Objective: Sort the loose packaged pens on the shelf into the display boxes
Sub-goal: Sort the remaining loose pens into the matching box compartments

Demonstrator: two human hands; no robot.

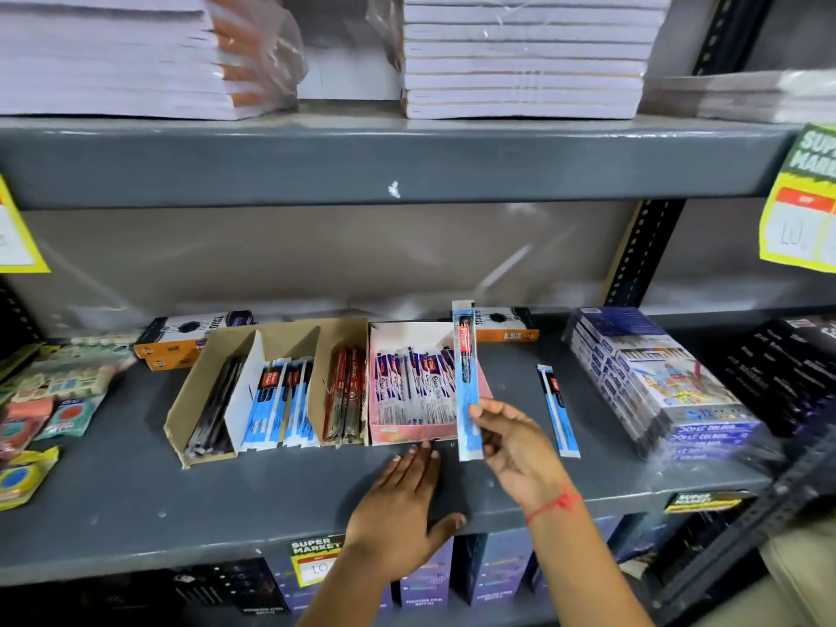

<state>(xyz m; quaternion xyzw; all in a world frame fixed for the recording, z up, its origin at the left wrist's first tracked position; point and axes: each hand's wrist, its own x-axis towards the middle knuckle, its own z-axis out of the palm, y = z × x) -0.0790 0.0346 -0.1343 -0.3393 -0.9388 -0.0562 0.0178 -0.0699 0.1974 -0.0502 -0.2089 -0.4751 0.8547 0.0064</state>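
Held pen pkt (466,382): long blue-and-white sleeve w/ red/black top, upright, pinched near its lower end by right hand (513,438), thumb and fingers closed on it. It stands in front of the right edge of the pink display box (407,434), its top overlapping an orange/black carton (506,325) at the back of the shelf.

Second loose pen pkt (558,409), same blue type, lies flat on the grey shelf (135,481) just right of the right hand, between it and the stack of colour-pencil boxes (656,382).

Left hand (402,513): open, palm down, flat on the shelf, gripping nothing, fingertips touching or nearly touching the pink box's front wall; can't tell which.

Pink box holds white/blue/red pen pkts leaning back. Touching its left side is the brown cardboard display box (289,337) w/ three compartments: left has black pkts, middle has blue/white pkts like the held one, right has red pkts.

Further out: another orange/black carton (190,337) behind the brown box at left, eraser-type packs (54,400) at far left, blurred. Right wrist wears a red thread (554,504). Upper shelf carries notebook stacks (520,56); yellow price tags (800,201) hang on the shelf edges.
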